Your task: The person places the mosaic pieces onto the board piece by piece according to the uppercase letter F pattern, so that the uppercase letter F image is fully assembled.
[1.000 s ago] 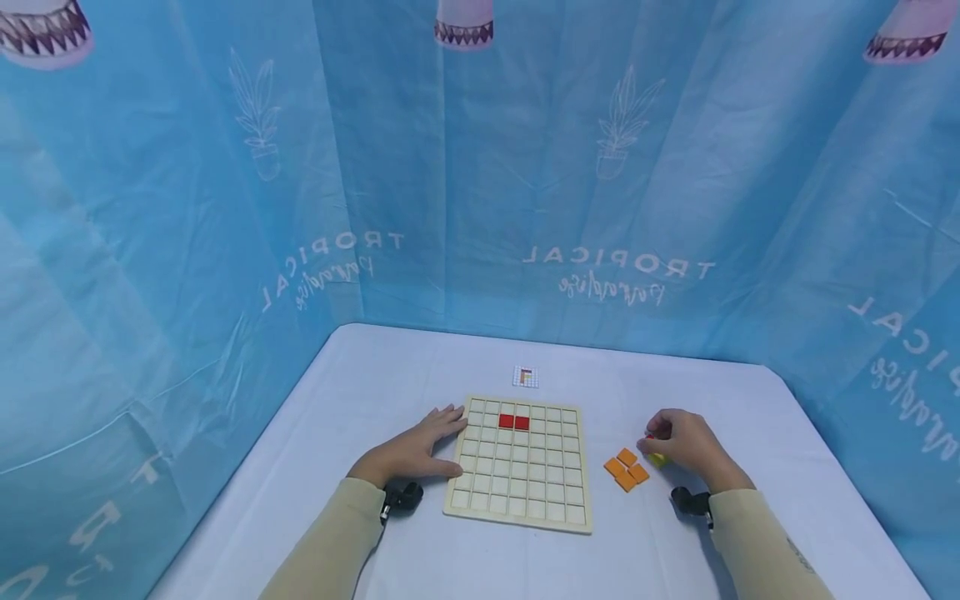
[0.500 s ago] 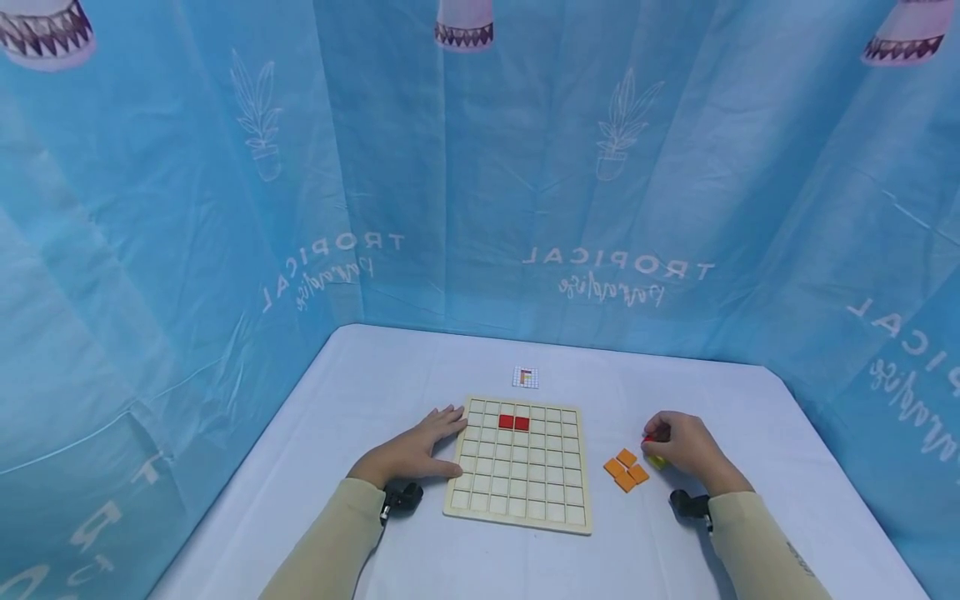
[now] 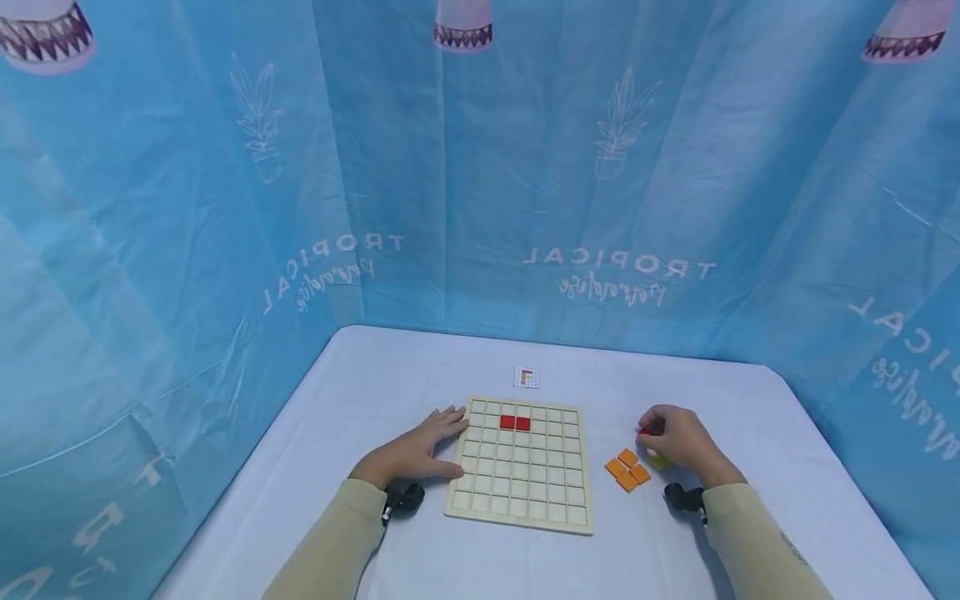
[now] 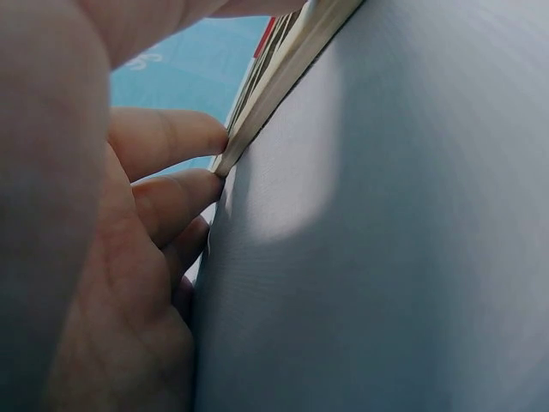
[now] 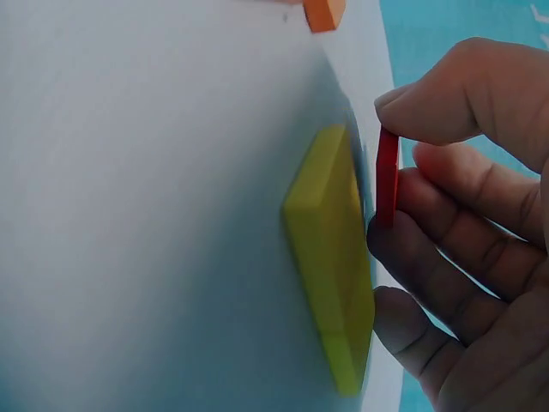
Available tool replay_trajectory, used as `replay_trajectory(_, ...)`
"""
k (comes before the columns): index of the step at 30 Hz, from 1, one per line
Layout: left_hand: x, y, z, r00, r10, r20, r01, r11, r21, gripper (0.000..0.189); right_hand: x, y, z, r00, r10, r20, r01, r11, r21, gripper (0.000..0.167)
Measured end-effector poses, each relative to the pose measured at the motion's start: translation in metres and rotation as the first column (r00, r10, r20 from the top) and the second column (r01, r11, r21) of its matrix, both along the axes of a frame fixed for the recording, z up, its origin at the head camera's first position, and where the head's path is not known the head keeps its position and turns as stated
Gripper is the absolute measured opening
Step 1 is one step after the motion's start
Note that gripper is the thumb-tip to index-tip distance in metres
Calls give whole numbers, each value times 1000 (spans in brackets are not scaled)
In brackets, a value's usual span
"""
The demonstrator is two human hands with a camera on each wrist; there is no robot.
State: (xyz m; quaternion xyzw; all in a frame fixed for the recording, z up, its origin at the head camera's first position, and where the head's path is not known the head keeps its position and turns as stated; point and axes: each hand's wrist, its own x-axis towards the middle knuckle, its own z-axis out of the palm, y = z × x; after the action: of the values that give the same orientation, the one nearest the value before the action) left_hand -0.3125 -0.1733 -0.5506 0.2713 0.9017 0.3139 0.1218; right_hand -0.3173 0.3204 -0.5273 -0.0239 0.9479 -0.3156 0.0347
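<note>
My right hand pinches a red square tile between thumb and fingers, just above the table. Yellow tiles lie right below that hand, partly covered by it in the head view. My left hand rests with spread fingers against the left edge of a pale wooden grid board; in the left wrist view its fingertips touch the board's side. Two red tiles sit side by side in cells near the board's far edge.
Several orange tiles lie on the white tablecloth between the board and my right hand. Beyond the board is a small card with a coloured grid pattern. A blue curtain surrounds the table's far side and flanks.
My right hand has lifted slightly and shifted a little away from me, with the red tile pinched and more of the yellow tiles showing. My left hand stays at the board.
</note>
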Motion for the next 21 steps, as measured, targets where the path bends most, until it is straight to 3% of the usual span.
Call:
replay_trajectory(11,0,0,0,1000,3,-10,-3,1000,-14,97,-13,-22,3,1000,5,-7,-5,1000,-17,22)
replay_trajectory(21,0,-1,1,1000,-16,-13,16,1000,-6,96,-23,-50,6,997,66,-33,-67,997,-48,19)
